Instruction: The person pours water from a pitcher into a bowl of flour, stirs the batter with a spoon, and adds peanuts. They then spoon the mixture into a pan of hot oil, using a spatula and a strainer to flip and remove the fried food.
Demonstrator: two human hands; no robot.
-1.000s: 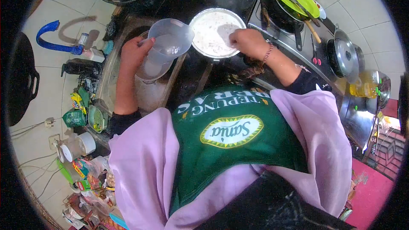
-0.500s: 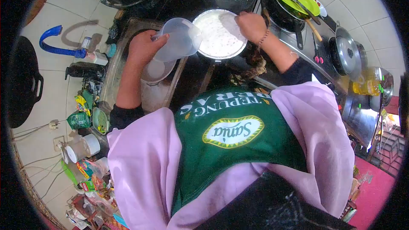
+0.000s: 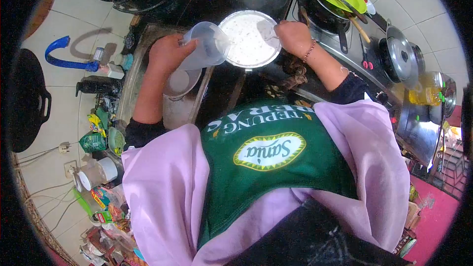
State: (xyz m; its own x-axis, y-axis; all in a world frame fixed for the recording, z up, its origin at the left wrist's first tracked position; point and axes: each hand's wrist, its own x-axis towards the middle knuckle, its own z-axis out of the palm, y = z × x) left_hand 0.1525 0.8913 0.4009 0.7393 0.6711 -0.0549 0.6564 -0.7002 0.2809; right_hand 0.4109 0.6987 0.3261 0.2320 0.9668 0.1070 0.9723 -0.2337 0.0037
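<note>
Cramped kitchen counter by stove. Left hand (image 3: 167,54) clenched round clear plastic measuring jug (image 3: 206,44), spout just past the fingers, tipped over round metal bowl of white batter (image 3: 246,65). Right hand (image 3: 294,37) fingers grip bowl rim. Prob. pouring step; next needs steady tilt.

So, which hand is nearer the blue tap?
Left. The left hand, holding a jug, is over the sink by the tap; the right hand is farther, at the bowl.
</note>
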